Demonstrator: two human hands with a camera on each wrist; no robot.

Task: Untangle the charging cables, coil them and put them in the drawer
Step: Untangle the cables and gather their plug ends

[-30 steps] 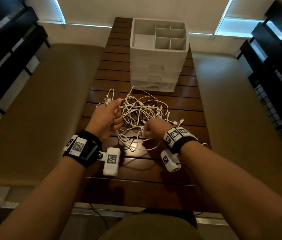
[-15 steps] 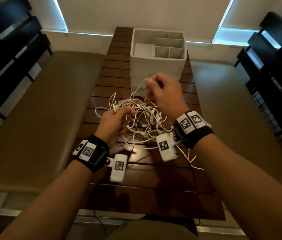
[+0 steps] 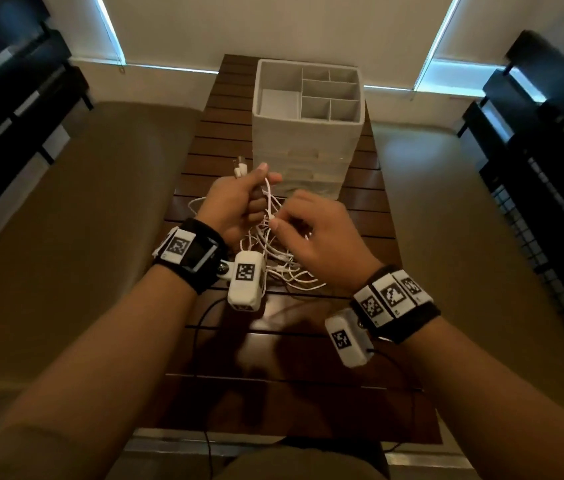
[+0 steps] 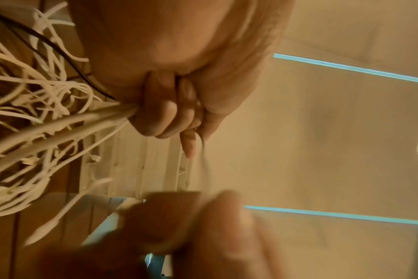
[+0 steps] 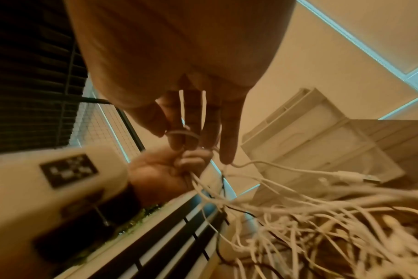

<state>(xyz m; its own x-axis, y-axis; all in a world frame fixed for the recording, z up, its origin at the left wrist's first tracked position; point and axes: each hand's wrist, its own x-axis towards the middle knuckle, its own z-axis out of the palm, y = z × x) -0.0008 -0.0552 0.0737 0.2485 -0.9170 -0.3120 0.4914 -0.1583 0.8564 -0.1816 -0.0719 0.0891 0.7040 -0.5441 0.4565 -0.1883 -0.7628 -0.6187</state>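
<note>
A tangle of white charging cables (image 3: pixel 280 265) hangs from my hands down to the wooden table (image 3: pixel 308 403). My left hand (image 3: pixel 239 202) is raised and grips a bundle of strands in its fist, with two plugs (image 3: pixel 240 168) sticking out above it. The left wrist view shows the curled fingers (image 4: pixel 160 117) round the strands (image 4: pixel 60 122). My right hand (image 3: pixel 315 233) is just right of the left one, thumb and forefinger pinching one white cable (image 5: pixel 181 133), other fingers straight among the strands. The white drawer unit (image 3: pixel 308 150) stands behind, its drawers closed.
The drawer unit's top is an open tray with several compartments (image 3: pixel 329 88). Tan padded benches (image 3: pixel 66 237) flank the narrow table on both sides. Black slatted furniture (image 3: pixel 550 150) stands at far left and right. A thin black wire (image 3: pixel 201 327) crosses the near table.
My left hand has risen from the table with its bundle of cables. My right hand, lifted high in front of the drawer unit half a second ago, has come down beside the left hand.
</note>
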